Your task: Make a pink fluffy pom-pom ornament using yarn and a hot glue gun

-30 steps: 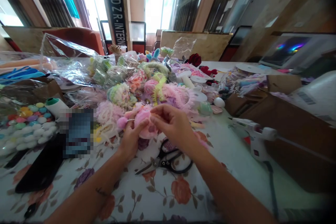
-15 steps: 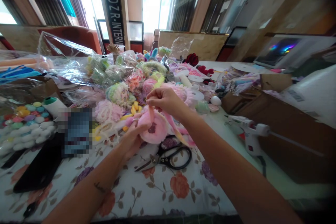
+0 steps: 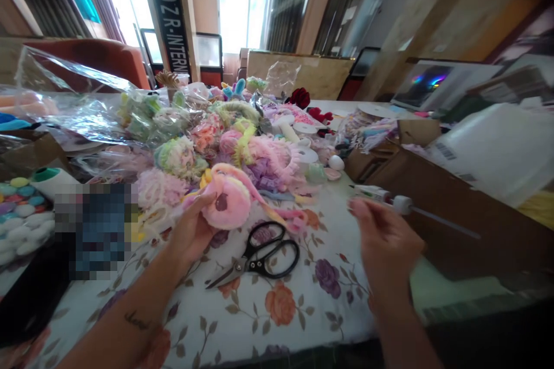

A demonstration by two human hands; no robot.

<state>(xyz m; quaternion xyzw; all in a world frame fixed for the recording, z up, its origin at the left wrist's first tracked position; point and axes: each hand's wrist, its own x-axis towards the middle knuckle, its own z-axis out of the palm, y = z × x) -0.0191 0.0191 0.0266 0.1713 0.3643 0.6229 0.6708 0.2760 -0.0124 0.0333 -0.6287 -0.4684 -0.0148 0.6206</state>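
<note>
My left hand (image 3: 197, 228) is closed on the left edge of a round pink fluffy piece (image 3: 231, 213), which has a dark spot in its middle. From its top a pink and peach plush strip (image 3: 259, 199) loops over and trails right onto the cloth. Away to the right, my right hand (image 3: 387, 242) is in front of a white glue gun (image 3: 374, 191). Its fingers are bent and blurred, and it covers the gun's handle, so I cannot tell if it grips it. Black-handled scissors (image 3: 259, 259) lie partly open below the pink piece.
A flowered cloth (image 3: 303, 294) covers the table. Heaped behind are yarn, plush strips and ribbon spools (image 3: 305, 154). A cardboard box (image 3: 454, 230) stands at the right. On the left are pompoms (image 3: 19, 225), a white thread cone (image 3: 56, 184) and a dark flat object (image 3: 38, 288).
My right hand has let go of the strip at the pink piece and moved right, to the glue gun. My left hand still holds the piece. The view has swung right.
</note>
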